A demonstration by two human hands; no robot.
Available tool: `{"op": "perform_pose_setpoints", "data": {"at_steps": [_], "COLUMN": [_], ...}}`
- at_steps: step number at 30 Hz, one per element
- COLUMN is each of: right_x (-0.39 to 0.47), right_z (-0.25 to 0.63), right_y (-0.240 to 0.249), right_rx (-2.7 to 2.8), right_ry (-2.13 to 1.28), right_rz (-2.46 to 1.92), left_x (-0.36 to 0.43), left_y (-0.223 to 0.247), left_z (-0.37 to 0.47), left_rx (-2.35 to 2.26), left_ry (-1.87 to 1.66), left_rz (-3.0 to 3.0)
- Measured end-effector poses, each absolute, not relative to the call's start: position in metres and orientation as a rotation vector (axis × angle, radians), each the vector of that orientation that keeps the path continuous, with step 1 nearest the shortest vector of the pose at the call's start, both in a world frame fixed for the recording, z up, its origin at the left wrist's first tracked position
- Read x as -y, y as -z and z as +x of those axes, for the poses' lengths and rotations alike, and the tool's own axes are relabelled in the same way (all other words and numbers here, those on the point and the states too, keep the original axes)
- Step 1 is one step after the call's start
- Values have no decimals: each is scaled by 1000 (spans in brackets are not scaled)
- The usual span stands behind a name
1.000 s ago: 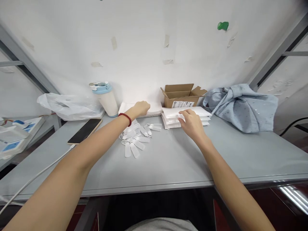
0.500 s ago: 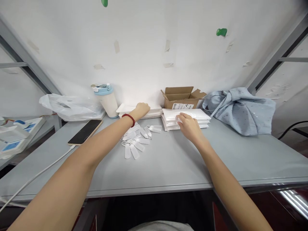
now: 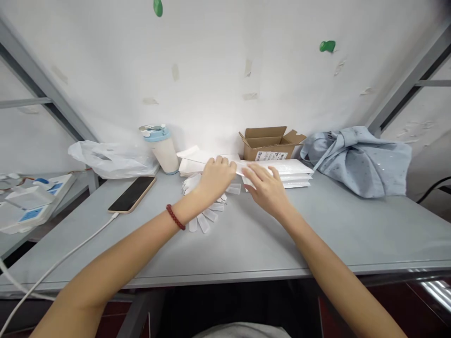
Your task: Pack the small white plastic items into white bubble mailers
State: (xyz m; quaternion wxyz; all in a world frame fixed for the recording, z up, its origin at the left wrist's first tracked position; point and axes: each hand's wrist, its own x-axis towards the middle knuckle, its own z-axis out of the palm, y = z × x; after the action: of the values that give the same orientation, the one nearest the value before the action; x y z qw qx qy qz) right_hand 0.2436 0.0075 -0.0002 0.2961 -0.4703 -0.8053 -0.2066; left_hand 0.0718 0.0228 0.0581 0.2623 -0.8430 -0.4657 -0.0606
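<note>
My left hand [image 3: 219, 176], with a red bead bracelet at the wrist, is closed on a white packet [image 3: 240, 166] lifted off the table. My right hand [image 3: 264, 186] has its fingers pressed together on the right end of the same packet. Behind the left hand lies a flat stack of white packets [image 3: 192, 165]. Right of it, partly behind the right hand, is a neater pile of white packets [image 3: 294, 170]. Several translucent white tags [image 3: 203, 222] lie fanned out on the table, partly covered by my left hand and wrist.
An open cardboard box [image 3: 268, 145] stands by the wall, beside a blue cloth bag [image 3: 362, 162]. To the left are a cup with a blue lid [image 3: 165, 152], a plastic bag [image 3: 112, 159] and a phone [image 3: 132, 194] on a white cable [image 3: 66, 256].
My left hand has come back and right from the left stack, now with a packet. My right hand has moved slightly left, off the right pile and onto that packet.
</note>
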Motion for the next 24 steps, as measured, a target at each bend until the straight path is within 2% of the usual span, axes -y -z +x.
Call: {"op": "perform_pose_setpoints", "data": {"at_steps": [3,5,10,13,15,19,24], "right_x": [-7,-9,-9,-7,-5,2,11], "right_z": [244,250,261,257,254,248,241], "right_y": [2,0,-9,-10,-10,-9,-10], "right_rx": [2146,2097,2017,2016,2055,2183,2379], "right_ry": [601,638,641,653,661,666,475], "right_rz": [-1226,-1227,-1208,-1177,-1166,-1203,-1273], "left_x": [-16,-24,-49,-50,-47,-41,-34], "left_y": [-48,-44,-42,-46,-48,-48,-39], "left_z": [65,45,-18,-36,-39,-32,-13], "left_rx": [1152,1204,1759,2081,2197,2303,2315], "left_ry": [382,647,1546,2188,2465,2677,2597], "left_rz": [-2377,-2402,-2324,-2364,-2387,-2336,-2676]}}
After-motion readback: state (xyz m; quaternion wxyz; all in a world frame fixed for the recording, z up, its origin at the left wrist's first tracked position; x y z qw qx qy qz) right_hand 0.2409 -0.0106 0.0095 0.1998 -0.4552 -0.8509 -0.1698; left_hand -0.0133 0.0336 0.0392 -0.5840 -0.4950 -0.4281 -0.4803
